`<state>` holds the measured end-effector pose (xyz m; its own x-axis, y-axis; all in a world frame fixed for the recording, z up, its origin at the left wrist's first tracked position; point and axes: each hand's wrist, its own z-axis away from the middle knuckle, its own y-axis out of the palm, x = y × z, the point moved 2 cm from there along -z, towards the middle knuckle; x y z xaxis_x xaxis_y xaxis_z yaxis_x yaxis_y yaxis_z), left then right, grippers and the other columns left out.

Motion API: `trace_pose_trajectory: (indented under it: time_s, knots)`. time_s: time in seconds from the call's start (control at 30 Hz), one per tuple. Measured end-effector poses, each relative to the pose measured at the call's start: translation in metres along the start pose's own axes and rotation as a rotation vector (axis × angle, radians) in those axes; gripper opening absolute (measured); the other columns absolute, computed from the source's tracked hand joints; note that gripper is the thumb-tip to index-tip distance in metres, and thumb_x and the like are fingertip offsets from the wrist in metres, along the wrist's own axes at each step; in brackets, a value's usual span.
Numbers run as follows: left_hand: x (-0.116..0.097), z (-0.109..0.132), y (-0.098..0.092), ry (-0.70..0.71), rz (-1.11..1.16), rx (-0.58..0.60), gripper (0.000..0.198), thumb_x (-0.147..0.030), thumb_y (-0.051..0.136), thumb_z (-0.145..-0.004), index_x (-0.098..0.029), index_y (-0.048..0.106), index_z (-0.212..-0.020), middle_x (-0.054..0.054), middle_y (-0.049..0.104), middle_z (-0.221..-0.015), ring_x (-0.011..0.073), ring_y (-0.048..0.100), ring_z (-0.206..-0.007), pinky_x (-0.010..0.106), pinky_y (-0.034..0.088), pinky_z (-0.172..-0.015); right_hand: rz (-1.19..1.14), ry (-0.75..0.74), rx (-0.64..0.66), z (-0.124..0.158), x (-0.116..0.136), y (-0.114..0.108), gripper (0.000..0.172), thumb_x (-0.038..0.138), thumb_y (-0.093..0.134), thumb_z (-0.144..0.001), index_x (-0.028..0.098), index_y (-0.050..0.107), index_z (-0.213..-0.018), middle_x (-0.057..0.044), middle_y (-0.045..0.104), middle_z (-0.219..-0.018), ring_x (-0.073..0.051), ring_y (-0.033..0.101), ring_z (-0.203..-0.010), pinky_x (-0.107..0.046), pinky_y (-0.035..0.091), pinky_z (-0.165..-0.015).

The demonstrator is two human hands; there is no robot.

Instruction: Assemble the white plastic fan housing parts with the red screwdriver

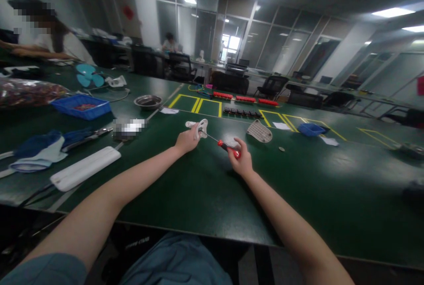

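My left hand (187,140) is closed around a white plastic part (202,127) that has openings in it, holding it above the green table. In my right hand (243,160) is a screwdriver (228,148) with a red and black handle. Its thin shaft points left, and the tip meets or lies just in front of the white part; which of the two I cannot tell. To the right of the hands lies a light grey, curved plastic plate with a grid of holes (259,131). A small round light piece (281,149) rests near it.
A white power strip (86,168), blue cloth (39,146) and a blue tray (81,107) are on the left. A metal bowl (148,102) stands further back. Red strips (245,99), a black rack (242,112) and a small blue bin (311,129) sit beyond my hands. A co-worker (49,33) sits far left.
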<state>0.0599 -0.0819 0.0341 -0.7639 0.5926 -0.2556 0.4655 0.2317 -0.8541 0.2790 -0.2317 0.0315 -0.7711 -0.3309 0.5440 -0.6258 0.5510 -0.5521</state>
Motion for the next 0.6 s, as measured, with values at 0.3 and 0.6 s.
trace_pose_trajectory:
  time_s: [0.3,0.6]
  knots:
    - [-0.0008,0.0018,-0.0016,0.029,0.039,0.002,0.050,-0.037,0.035,-0.098,-0.015,0.033,-0.143,0.010,0.071,-0.095,0.0233,0.068,-0.081,0.030,0.047,-0.067,-0.017,0.043,0.000,0.0006,0.0014,0.0011,0.047,0.036,0.053,-0.089,0.020,0.043,-0.133,0.001,0.061,-0.069,-0.015,0.056,-0.054,-0.030,0.049,-0.060]
    - [-0.0002,0.0020,-0.0027,0.024,0.065,0.004,0.052,-0.038,0.035,-0.099,-0.014,0.029,-0.144,0.010,0.070,-0.093,0.0215,0.068,-0.077,0.028,0.047,-0.064,-0.069,0.090,-0.017,0.0010,0.0049,0.0033,0.038,0.036,0.044,-0.093,0.019,0.050,-0.127,0.002,0.056,-0.065,-0.014,0.050,-0.050,-0.031,0.047,-0.057]
